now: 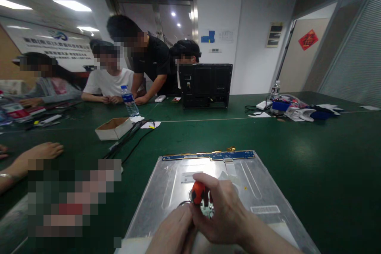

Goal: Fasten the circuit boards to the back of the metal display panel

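A flat silver metal panel [256, 190], the back of a display, lies on the green table [312, 147] in front of me, with a blue circuit strip [208, 155] along its far edge. My right hand [226, 214] is closed around an orange-handled screwdriver [198, 195], held upright over a small part near the panel's middle. My left hand [172, 232] rests beside it at the tool's base, fingers curled and pressed against the panel; what it holds, if anything, is hidden.
Black cables [127, 139] and an open cardboard box [113, 127] lie to the left. A water bottle [129, 101] and a black monitor back [205, 85] stand farther off. Several people sit or lean at the far left. Gloves and clutter [300, 111] lie at right. Another person's hand [35, 154] rests near left.
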`<act>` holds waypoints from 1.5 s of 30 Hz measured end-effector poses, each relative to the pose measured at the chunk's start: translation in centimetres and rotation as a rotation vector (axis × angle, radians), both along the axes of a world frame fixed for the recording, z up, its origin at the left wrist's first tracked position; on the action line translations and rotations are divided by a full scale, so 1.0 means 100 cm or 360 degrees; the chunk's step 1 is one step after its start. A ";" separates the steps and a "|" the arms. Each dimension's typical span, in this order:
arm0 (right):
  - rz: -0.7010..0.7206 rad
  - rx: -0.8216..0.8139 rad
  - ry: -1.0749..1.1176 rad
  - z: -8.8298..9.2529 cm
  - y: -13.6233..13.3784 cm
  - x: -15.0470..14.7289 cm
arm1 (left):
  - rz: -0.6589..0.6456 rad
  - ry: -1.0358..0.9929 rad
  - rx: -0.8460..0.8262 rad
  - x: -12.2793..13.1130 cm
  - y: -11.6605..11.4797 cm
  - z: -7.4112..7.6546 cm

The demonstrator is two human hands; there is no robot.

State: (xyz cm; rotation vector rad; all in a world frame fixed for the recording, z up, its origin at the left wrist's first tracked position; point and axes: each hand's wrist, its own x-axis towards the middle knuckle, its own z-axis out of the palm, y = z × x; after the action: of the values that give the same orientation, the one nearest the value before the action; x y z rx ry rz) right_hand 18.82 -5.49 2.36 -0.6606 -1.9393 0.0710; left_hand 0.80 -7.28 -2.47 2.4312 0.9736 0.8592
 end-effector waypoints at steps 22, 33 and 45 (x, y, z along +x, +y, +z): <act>0.0077 -0.0046 -0.0033 0.002 0.001 0.002 | 0.0029 0.0044 0.0167 -0.005 0.004 -0.012; 0.0016 0.0031 -0.0018 0.004 -0.002 0.002 | -0.0018 0.0023 0.0077 -0.001 0.002 -0.005; 0.0094 -0.0032 0.0023 0.005 0.003 0.000 | 0.0026 0.0038 0.0243 -0.002 0.001 -0.003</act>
State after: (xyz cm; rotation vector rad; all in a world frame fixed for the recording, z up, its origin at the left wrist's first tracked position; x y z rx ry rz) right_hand 18.81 -5.22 2.84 -0.6141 -1.9463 0.1320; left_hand 0.63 -7.20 -2.80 2.5700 0.9702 0.9439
